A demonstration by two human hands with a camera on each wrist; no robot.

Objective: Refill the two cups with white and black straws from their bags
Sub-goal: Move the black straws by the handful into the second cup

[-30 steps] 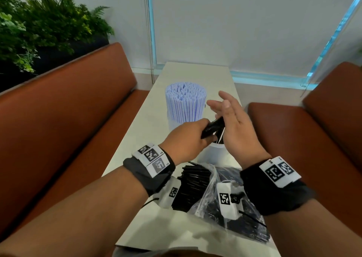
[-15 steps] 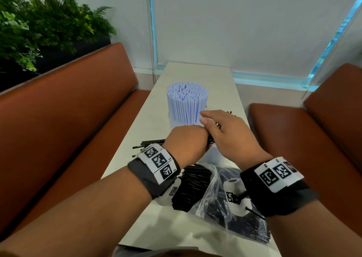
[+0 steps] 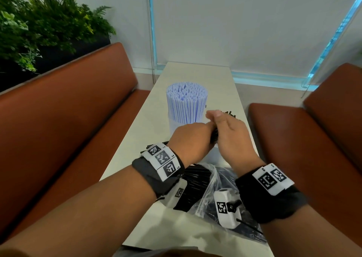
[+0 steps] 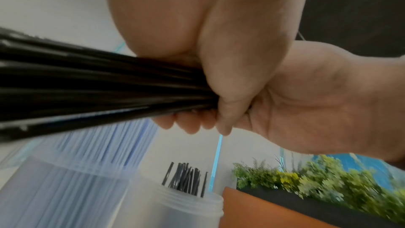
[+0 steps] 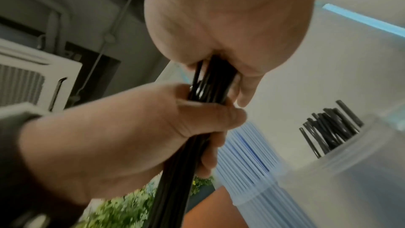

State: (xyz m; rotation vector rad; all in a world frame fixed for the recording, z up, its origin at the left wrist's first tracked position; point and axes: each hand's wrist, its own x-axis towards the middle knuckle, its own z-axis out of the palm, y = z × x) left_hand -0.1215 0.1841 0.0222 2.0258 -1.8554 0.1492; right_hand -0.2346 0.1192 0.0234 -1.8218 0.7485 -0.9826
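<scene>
Both hands, left hand (image 3: 193, 139) & right hand (image 3: 233, 133), curl tight round one bundle of black straws (image 4: 98, 84) (held level) above the near cup (image 4: 175, 211), beside the white-straw cup (image 3: 187, 104).

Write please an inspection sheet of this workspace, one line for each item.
Surface: long pale table between two brown benches.
Job's things: cup of white straws, full; second cup holding few black straws; black bundle held above it; bag of black straws at the near edge.
Clutter: nothing seen.
Grips: left hand and right hand both grip the bundle.
Cables: nothing seen.
Surroundings: plants behind the left bench, window blind ahead.
</scene>
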